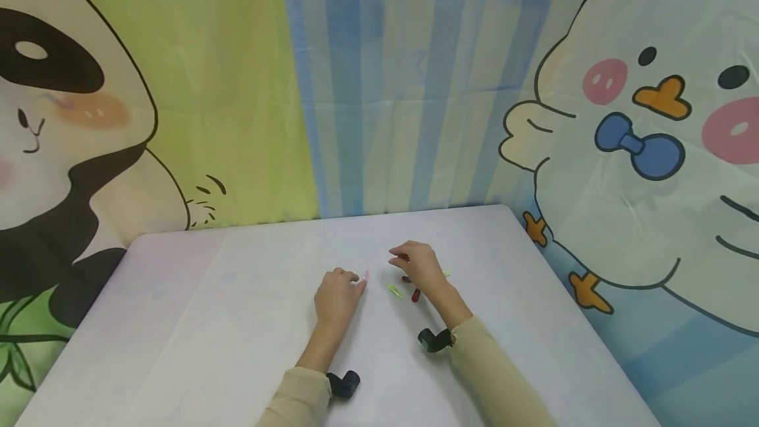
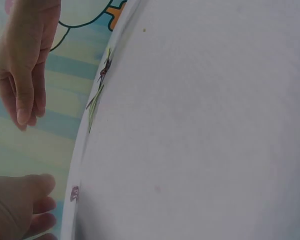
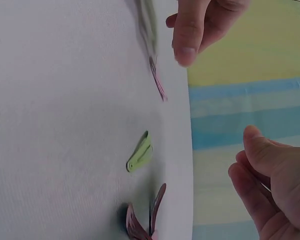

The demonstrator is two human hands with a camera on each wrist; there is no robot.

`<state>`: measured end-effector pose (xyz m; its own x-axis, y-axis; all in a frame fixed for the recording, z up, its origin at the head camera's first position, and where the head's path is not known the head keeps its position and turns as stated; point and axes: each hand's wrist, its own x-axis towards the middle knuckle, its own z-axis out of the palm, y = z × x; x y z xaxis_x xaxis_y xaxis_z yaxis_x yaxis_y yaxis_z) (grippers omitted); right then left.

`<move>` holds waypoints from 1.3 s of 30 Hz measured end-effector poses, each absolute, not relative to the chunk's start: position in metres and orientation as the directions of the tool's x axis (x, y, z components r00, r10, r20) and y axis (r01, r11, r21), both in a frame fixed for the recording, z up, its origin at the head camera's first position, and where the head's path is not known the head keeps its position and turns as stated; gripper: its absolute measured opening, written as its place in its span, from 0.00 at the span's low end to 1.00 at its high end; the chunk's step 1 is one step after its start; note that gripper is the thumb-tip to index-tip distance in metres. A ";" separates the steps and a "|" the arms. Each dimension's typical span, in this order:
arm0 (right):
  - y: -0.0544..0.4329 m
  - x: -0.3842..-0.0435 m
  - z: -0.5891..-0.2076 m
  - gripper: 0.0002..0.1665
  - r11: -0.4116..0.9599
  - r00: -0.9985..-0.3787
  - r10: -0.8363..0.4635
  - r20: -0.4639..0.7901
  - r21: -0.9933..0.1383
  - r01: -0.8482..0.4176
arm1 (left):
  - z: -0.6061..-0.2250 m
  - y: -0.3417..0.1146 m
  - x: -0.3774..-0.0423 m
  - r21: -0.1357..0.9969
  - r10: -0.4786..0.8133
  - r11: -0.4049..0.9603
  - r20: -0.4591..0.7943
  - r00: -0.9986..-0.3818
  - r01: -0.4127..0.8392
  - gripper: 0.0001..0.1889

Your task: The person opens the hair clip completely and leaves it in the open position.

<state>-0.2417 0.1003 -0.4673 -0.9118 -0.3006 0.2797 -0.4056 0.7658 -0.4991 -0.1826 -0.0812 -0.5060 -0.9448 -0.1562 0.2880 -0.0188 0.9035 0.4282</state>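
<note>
Loosely bent, my left hand (image 1: 339, 298) is over the table with nothing between its fingers. A small pink hair clip (image 1: 365, 276) lies just beyond its thumb; in the left wrist view this pink clip (image 2: 75, 193) appears apart from the fingertips. My right hand (image 1: 420, 265) hovers above several snap hair clips, thumb and fingertips close together, holding nothing visible. Below it lie a green clip (image 1: 394, 291) and a dark red clip (image 1: 416, 295). Another red clip (image 1: 406, 279) and a green one (image 1: 447, 273) are partly hidden behind the right hand.
A white-covered table (image 1: 196, 321) extends under both arms. Behind it hangs a curtain (image 1: 391, 84) with stripes and cartoon animals, reaching down to the table's far edge. A black wrist camera (image 1: 344, 384) sits at the left cuff, and another black camera (image 1: 435, 340) at the right.
</note>
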 end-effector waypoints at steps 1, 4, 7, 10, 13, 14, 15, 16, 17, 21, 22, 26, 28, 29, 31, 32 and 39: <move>0.098 -0.243 -0.469 0.15 0.772 -0.913 -0.311 0.262 -0.491 -0.404 | -0.508 -0.080 -0.183 0.428 -0.161 0.903 0.278 -0.947 -0.028 0.13; 0.091 -0.246 -0.472 0.14 0.770 -0.913 -0.333 0.234 -0.492 -0.407 | -0.511 -0.078 -0.184 0.436 -0.174 0.899 0.265 -0.949 -0.043 0.15; 0.086 -0.250 -0.477 0.13 0.764 -0.911 -0.343 0.229 -0.496 -0.412 | -0.512 -0.077 -0.185 0.439 -0.168 0.898 0.269 -0.948 -0.034 0.15; 0.084 -0.252 -0.482 0.13 0.776 -0.918 -0.342 0.200 -0.491 -0.396 | -0.512 -0.076 -0.186 0.444 -0.162 0.896 0.269 -0.950 -0.027 0.13; 0.083 -0.252 -0.486 0.13 0.785 -0.925 -0.342 0.164 -0.491 -0.378 | -0.513 -0.076 -0.187 0.451 -0.166 0.892 0.254 -0.953 -0.035 0.12; 0.082 -0.252 -0.487 0.13 0.786 -0.928 -0.341 0.152 -0.495 -0.370 | -0.513 -0.076 -0.187 0.453 -0.167 0.891 0.249 -0.954 -0.038 0.12; 0.082 -0.252 -0.488 0.13 0.785 -0.929 -0.341 0.143 -0.500 -0.365 | -0.514 -0.077 -0.187 0.456 -0.169 0.889 0.247 -0.954 -0.039 0.11; 0.081 -0.251 -0.489 0.13 0.783 -0.929 -0.343 0.140 -0.504 -0.365 | -0.514 -0.077 -0.187 0.459 -0.169 0.888 0.246 -0.955 -0.039 0.11; 0.080 -0.251 -0.489 0.13 0.780 -0.927 -0.347 0.144 -0.505 -0.370 | -0.515 -0.077 -0.187 0.463 -0.167 0.886 0.246 -0.955 -0.036 0.10; 0.077 -0.250 -0.491 0.12 0.769 -0.922 -0.357 0.150 -0.513 -0.382 | -0.516 -0.078 -0.188 0.468 -0.154 0.883 0.265 -0.952 -0.012 0.06; 0.076 -0.250 -0.492 0.12 0.768 -0.921 -0.360 0.151 -0.512 -0.384 | -0.516 -0.078 -0.188 0.470 -0.150 0.883 0.270 -0.951 -0.005 0.06; 0.073 -0.250 -0.494 0.11 0.765 -0.915 -0.370 0.162 -0.505 -0.400 | -0.517 -0.079 -0.190 0.469 -0.141 0.883 0.285 -0.948 0.009 0.04; 0.072 -0.250 -0.495 0.10 0.762 -0.907 -0.383 0.177 -0.494 -0.419 | -0.516 -0.079 -0.190 0.475 -0.142 0.880 0.287 -0.947 0.012 0.04; 0.071 -0.250 -0.496 0.10 0.763 -0.903 -0.388 0.184 -0.486 -0.427 | -0.516 -0.080 -0.191 0.479 -0.140 0.877 0.287 -0.948 0.016 0.04; 0.070 -0.249 -0.497 0.10 0.762 -0.899 -0.396 0.187 -0.480 -0.435 | -0.515 -0.081 -0.191 0.492 -0.143 0.871 0.286 -0.948 0.017 0.04; 0.069 -0.248 -0.497 0.10 0.761 -0.898 -0.399 0.185 -0.479 -0.437 | -0.515 -0.081 -0.191 0.501 -0.144 0.865 0.283 -0.948 0.018 0.04; 0.066 -0.247 -0.502 0.10 0.776 -0.897 -0.397 0.192 -0.451 -0.440 | -0.515 -0.084 -0.195 0.539 -0.141 0.842 0.251 -0.958 0.017 0.04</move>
<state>-0.2466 0.0656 -0.5023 -0.8974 -0.3973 0.1920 -0.4402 0.7762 -0.4513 -0.1945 -0.0843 -0.5152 -0.9577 -0.1407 0.2509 0.0174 0.8422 0.5388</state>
